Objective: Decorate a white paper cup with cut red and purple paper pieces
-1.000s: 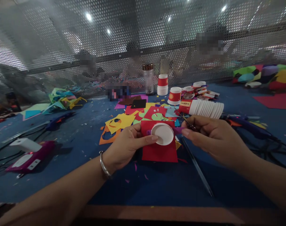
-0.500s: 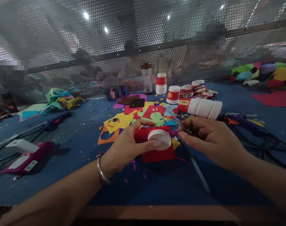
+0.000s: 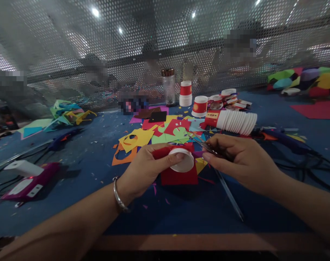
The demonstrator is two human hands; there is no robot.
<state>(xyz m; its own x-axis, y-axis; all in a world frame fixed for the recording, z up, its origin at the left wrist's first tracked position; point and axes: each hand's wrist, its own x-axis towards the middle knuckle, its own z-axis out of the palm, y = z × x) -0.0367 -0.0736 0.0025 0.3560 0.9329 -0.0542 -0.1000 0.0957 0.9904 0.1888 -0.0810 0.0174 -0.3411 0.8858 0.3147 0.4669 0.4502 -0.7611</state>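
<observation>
My left hand (image 3: 147, 165) is closed around a red and white paper cup (image 3: 183, 165), its thumb pressed on the round white end that faces me. In my right hand (image 3: 242, 157) is a pair of scissors (image 3: 207, 146), blades pointing up and left over the paper scraps. A small purple piece of paper (image 3: 198, 154) shows between my right thumb and the cup; whether it is fixed to the cup I cannot tell. Beneath the cup lies a red sheet of paper (image 3: 178, 178).
Yellow cut paper (image 3: 139, 139) and other scraps lie behind my hands. A stack of paper cups (image 3: 232, 122) rests on its side; a glass bottle (image 3: 168, 88) stands farther back. Glue guns lie left (image 3: 63, 139) and right (image 3: 286, 141), and a purple power strip (image 3: 42, 181) sits left.
My left hand and the cup have shifted slightly left, and the left fingers have closed in behind the cup. My right hand keeps the scissors, almost in the same place.
</observation>
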